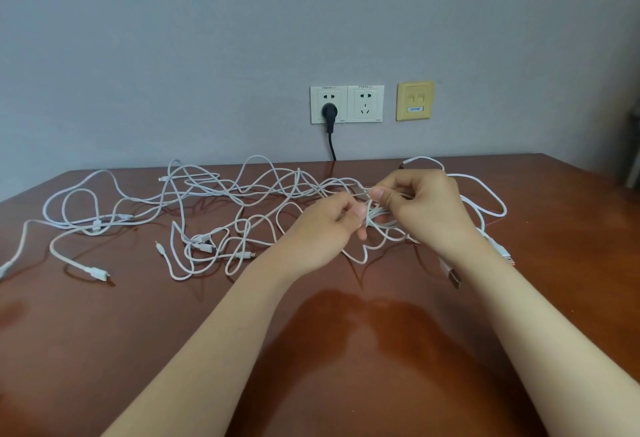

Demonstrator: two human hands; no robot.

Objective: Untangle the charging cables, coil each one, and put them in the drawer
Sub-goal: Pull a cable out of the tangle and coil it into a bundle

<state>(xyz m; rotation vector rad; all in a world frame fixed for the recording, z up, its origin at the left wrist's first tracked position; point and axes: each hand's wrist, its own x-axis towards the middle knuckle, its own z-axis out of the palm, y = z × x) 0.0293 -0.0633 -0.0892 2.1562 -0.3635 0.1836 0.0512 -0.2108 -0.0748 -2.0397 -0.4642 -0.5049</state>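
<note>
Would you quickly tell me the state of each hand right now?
Left hand: closed, pinching strands of the white cables.
Right hand: closed, gripping the white cables too.

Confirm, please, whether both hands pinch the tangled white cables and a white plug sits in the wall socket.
No: the head view shows a black plug in the wall socket. The left hand and right hand do pinch the tangled white cables.
</note>
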